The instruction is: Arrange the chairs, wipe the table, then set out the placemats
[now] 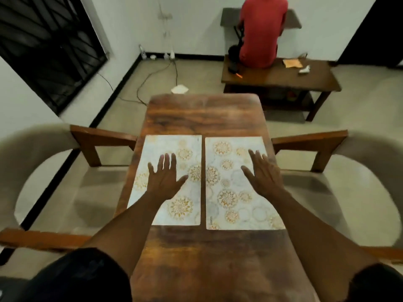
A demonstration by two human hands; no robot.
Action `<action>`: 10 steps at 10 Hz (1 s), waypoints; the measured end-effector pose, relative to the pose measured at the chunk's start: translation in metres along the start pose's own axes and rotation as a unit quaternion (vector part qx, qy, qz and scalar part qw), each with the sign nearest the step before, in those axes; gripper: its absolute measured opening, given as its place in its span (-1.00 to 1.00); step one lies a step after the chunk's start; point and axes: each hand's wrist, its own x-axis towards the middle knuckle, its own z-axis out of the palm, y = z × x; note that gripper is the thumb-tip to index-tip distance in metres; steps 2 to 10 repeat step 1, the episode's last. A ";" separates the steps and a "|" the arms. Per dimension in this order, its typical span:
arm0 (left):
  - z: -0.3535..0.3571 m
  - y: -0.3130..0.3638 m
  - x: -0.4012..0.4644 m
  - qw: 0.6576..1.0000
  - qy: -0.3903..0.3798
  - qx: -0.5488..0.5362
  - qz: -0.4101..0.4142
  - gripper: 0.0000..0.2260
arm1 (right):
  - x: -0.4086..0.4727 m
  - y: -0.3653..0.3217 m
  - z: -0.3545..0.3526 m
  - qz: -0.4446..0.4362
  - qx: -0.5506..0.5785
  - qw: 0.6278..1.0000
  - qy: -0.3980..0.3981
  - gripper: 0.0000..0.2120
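Placemats lie side by side on the wooden table [205, 114], one under each hand, with a narrow strip of bare wood between them. The left placemat [172, 205] sits beneath the left hand [165, 178], which is spread flat, palm down, fingers apart and gripping nothing. The right placemat [231, 192] sits beneath the right hand [262, 174], likewise flat and spread, near that mat's outer edge. Whether the palms press on the mats or hover just above them cannot be told. Both mats are pale with orange flower rounds, and their near edges line up roughly with each other.

Outside the left hand stands the left chair [54, 171], padded, with wooden arms, its front facing the table's side. Outside the right hand stands the right chair [349, 171], of the same kind, facing inward too. Bare tabletop runs beyond the fingertips to the far end.

Well past the hands, a person in a red shirt [262, 29] sits with their back turned on a low wooden bench [283, 77]. Cables [157, 73] trail over the floor beyond the left hand.
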 end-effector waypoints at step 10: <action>-0.074 0.024 -0.040 0.994 0.094 0.051 0.029 -0.14 | -0.024 -0.016 -0.071 -0.023 0.017 0.999 0.035 -0.27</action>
